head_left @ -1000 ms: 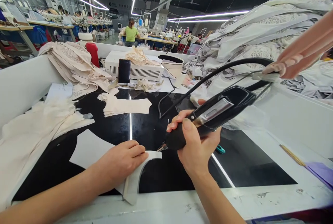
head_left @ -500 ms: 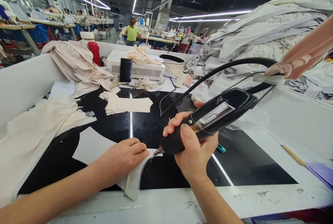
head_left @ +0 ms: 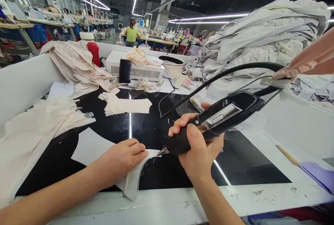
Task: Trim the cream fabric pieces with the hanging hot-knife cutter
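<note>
My left hand [head_left: 122, 162] is closed at the edge of a white fabric piece [head_left: 95, 144], fingers together, pressing it against the black mat [head_left: 153, 179]. The piece has a curved edge, and a narrow part hangs toward the table's front. In my right hand [head_left: 199, 155] is a black corded electric trimmer [head_left: 229, 115] with a silver lever, fingers wrapped round its body. It tilts down to the left. Its pointed metal tip is at the right-hand end of the fabric, just right of my left fingertips. Whether the tip touches the cloth I cannot tell.
Cream fabric pieces [head_left: 127, 106] lie on the mat, with a fabric heap [head_left: 28, 138] at left. Behind are a phone [head_left: 125, 71], a white vented box [head_left: 148, 73] and a red bottle [head_left: 93, 53]. A tall garment pile [head_left: 250, 40] stands right. The cord [head_left: 221, 73] arches behind the trimmer.
My right hand and the trimmer have shifted slightly right, the tip now nearer the fabric's right-hand end. The left hand stays on the fabric. The whole view has shifted a little.
</note>
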